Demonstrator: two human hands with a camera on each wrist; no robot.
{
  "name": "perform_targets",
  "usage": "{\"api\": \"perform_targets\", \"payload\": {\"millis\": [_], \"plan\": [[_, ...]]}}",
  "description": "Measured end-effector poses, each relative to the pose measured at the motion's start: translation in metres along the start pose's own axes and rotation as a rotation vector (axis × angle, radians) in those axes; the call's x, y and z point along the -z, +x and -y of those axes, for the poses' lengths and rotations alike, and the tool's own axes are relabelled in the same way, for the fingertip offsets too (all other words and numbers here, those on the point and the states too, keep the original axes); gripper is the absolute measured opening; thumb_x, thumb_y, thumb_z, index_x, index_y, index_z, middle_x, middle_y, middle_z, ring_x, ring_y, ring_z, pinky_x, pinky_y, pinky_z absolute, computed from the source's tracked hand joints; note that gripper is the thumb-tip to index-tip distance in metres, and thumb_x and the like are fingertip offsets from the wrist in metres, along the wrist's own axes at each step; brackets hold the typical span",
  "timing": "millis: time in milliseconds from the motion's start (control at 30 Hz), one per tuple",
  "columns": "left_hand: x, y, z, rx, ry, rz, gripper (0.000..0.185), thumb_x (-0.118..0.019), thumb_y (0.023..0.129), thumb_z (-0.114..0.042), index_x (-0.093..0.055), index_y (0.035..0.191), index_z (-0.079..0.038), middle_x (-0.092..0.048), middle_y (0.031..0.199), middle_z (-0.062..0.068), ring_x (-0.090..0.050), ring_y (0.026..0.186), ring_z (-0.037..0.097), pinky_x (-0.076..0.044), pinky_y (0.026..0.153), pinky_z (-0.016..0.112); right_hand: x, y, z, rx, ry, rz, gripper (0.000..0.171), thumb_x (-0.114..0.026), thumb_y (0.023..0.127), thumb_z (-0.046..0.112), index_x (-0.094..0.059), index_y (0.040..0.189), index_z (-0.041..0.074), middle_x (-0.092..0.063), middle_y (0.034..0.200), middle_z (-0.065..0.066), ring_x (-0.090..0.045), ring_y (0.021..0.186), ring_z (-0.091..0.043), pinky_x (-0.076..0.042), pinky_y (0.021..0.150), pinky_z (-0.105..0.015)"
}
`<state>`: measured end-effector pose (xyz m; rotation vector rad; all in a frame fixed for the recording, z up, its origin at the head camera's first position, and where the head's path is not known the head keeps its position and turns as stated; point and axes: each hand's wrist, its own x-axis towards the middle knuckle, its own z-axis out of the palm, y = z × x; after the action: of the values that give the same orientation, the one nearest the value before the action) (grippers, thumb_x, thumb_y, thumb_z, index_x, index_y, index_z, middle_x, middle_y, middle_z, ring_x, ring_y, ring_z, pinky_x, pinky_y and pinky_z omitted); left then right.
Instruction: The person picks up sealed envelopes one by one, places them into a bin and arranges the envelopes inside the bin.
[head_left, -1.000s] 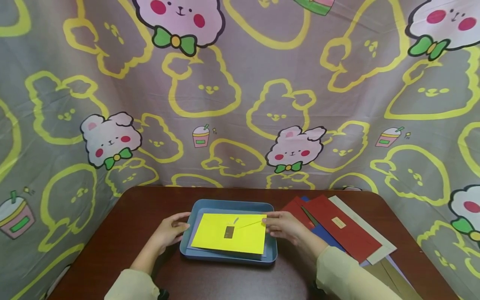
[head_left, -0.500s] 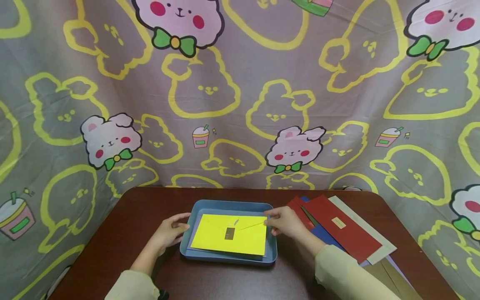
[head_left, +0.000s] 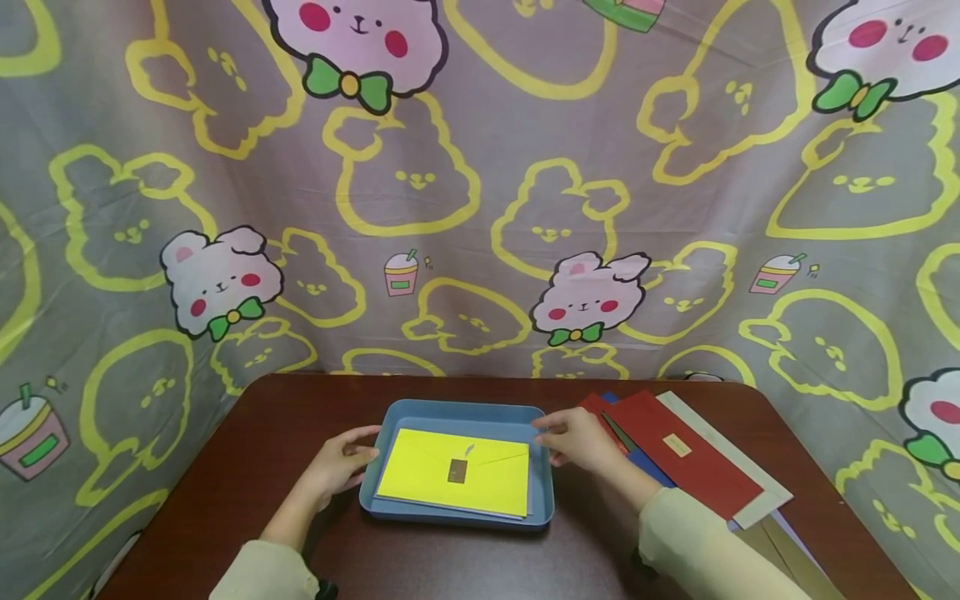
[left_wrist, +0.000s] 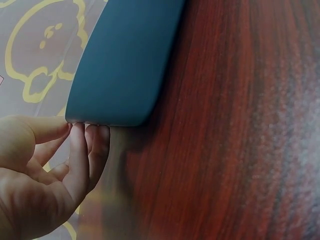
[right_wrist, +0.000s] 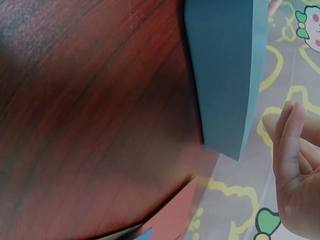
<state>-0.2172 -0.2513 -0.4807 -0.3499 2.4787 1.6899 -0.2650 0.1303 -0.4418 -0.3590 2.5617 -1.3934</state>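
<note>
A yellow envelope with a brown label lies in the blue-grey tray, on top of a pale lavender envelope that shows only as a thin edge. My left hand grips the tray's left side; the left wrist view has the thumb and fingertips of that hand meeting the tray's edge. Beside the right rim is my right hand, its fingers loosely bent and holding nothing. In the right wrist view this hand stands apart from the tray wall.
To the right lies a loose pile of envelopes: a red one with a cream label, a pale grey one, a brown one, and blue ones partly covered. A patterned cloth hangs behind the dark wooden table.
My right hand has let go of the yellow envelope and drawn slightly right. The envelope has dropped flat into the tray, shifting a little left and toward me. The left hand stays put.
</note>
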Motion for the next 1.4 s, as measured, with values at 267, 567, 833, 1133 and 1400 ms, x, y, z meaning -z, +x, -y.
{"api": "perform_targets", "payload": {"millis": [267,567,833,1133,1400], "plan": [[0.0,-0.002,-0.001,-0.007,0.002,0.006,0.044,-0.065,0.101,-0.008,-0.056,0.143,-0.003,-0.068,0.113,0.018,-0.064,0.1,0.026,-0.059,0.083,0.043,0.01,-0.006,0.003,0.034,-0.052,-0.01,0.029,-0.077,0.091,0.003,-0.074,0.119,-0.003,-0.075,0.091,-0.012,-0.064,0.058,-0.017,-0.058,0.059,-0.032],[0.001,-0.002,-0.001,0.0,-0.006,0.012,0.044,-0.065,0.101,-0.008,-0.056,0.144,-0.003,-0.068,0.114,0.018,-0.064,0.099,0.025,-0.059,0.082,0.041,0.033,-0.016,-0.003,0.083,-0.061,-0.059,0.028,-0.077,0.091,0.003,-0.074,0.118,-0.003,-0.075,0.093,-0.011,-0.068,0.064,-0.023,-0.059,0.061,-0.033],[0.0,-0.003,-0.002,0.005,-0.006,0.013,0.043,-0.064,0.101,-0.007,-0.056,0.144,-0.003,-0.068,0.114,0.019,-0.064,0.099,0.026,-0.059,0.081,0.04,0.06,-0.025,-0.021,0.144,-0.083,-0.063,0.029,-0.073,0.094,0.003,-0.071,0.121,-0.005,-0.076,0.097,-0.016,-0.07,0.076,-0.032,-0.058,0.066,-0.034],[0.0,-0.001,-0.002,0.0,-0.018,0.02,0.044,-0.065,0.101,-0.007,-0.055,0.144,-0.003,-0.067,0.116,0.021,-0.064,0.101,0.027,-0.059,0.081,0.04,0.089,-0.04,-0.032,0.138,-0.001,-0.045,0.034,-0.068,0.097,0.002,-0.064,0.128,-0.011,-0.074,0.104,-0.018,-0.07,0.082,-0.031,-0.06,0.071,-0.039],[0.001,0.0,0.0,0.004,-0.02,0.017,0.044,-0.065,0.101,-0.008,-0.055,0.145,-0.004,-0.067,0.116,0.02,-0.064,0.102,0.027,-0.059,0.082,0.042,0.111,-0.053,-0.045,0.105,-0.07,-0.088,0.034,-0.067,0.1,0.008,-0.065,0.13,-0.007,-0.074,0.11,-0.019,-0.071,0.094,-0.034,-0.06,0.075,-0.037]]}}
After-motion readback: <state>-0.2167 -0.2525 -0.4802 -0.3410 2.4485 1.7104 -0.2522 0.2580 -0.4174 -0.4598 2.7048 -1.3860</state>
